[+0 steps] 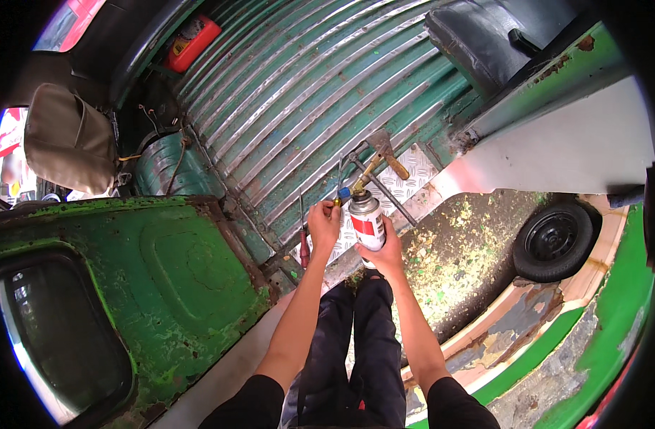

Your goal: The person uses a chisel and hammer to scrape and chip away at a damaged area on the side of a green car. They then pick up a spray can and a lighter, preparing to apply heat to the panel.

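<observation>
My right hand [385, 249] is wrapped round the lower part of a white and red gas canister [365, 223], held upright. A torch head with a blue knob [344, 193] is fitted on its top, and its brass-coloured tube points up and to the right. My left hand [324, 222] is closed beside the knob, its fingertips pinching around a small yellow piece I cannot make out. Below that hand lies a screwdriver [304, 247] with a red handle. Just beyond the torch are a hammer-like tool [390, 154] with a wooden handle and a metal T-shaped bar [388, 191].
A ribbed green vehicle floor [306, 93] stretches ahead, edged by a diamond-plate sill [417, 171]. To the left stand a rusty green door [184, 264], a green tank [171, 168] and a brown bag [70, 139]. A black seat [478, 43] and a wheel [555, 239] are on the right.
</observation>
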`<state>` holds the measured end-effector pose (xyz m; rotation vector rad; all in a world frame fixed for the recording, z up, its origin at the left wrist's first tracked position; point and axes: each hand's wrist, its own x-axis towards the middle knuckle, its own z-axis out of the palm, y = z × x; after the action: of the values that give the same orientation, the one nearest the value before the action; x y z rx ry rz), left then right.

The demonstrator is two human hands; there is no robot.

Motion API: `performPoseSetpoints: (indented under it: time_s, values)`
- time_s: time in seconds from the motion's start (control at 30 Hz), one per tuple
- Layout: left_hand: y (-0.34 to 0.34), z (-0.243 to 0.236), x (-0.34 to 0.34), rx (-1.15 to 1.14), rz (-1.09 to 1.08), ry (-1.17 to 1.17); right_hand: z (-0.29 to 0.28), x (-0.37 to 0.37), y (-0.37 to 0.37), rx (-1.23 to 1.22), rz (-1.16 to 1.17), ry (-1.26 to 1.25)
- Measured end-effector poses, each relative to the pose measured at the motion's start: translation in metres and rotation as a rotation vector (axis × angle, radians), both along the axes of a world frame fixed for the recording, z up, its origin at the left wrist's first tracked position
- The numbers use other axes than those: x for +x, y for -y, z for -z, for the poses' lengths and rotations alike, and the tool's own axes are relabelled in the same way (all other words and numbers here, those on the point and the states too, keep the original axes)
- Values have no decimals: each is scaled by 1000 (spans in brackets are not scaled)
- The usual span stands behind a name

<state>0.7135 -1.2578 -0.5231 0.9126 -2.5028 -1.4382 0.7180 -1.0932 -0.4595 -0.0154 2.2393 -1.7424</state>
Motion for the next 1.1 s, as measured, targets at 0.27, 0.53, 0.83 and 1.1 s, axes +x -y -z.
performPoseSetpoints:
  time_s: [0.27,0.53,0.83,1.1]
  values:
    - [-4,-81,10,798,183,-240,5,-4,12,-139,8,-30]
    - [14,-100,19,907,196,-223,-14,0,19,-63,-212,-36]
    - [28,-105,52,636,238,-122,29,-74,27,639,-174,-455]
    - [15,-151,60,497,346,-133,39,-59,10,537,47,-307]
